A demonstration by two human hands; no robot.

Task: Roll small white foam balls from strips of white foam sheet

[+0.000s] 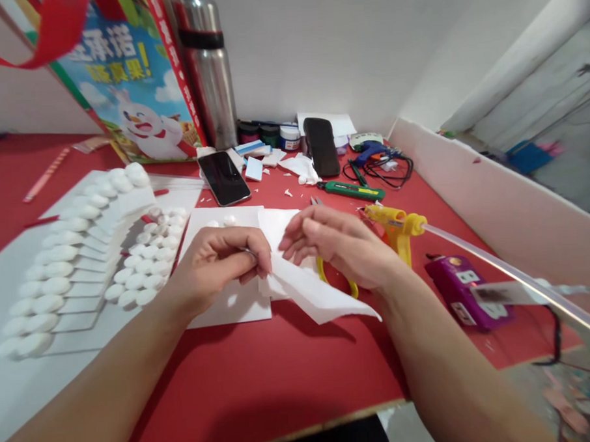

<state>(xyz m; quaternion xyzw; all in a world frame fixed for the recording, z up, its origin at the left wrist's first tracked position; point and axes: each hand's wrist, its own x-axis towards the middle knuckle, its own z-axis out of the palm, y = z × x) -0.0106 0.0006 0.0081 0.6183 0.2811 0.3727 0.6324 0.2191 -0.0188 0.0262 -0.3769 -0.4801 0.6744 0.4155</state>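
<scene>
My left hand (223,263) is closed in a pinch on a corner of a thin white sheet of paper (322,295), which trails off to the right below my other hand. Fingers loosely bent and apart, my right hand (342,245) hovers just above that sheet and appears to hold nothing. Beneath both hands lie white boards (215,309), with a few small white pieces (230,220) on one of them. Yellow scissors handles (349,287) show partly behind the sheet.
At left stands a curved white stair model (89,269) edged with white ovals. A yellow glue gun (395,223) with a long clear stick and a purple box (467,291) are on the right. Behind are two phones (224,177), a green cutter (355,191), a steel flask (205,75) and a printed bag (133,91).
</scene>
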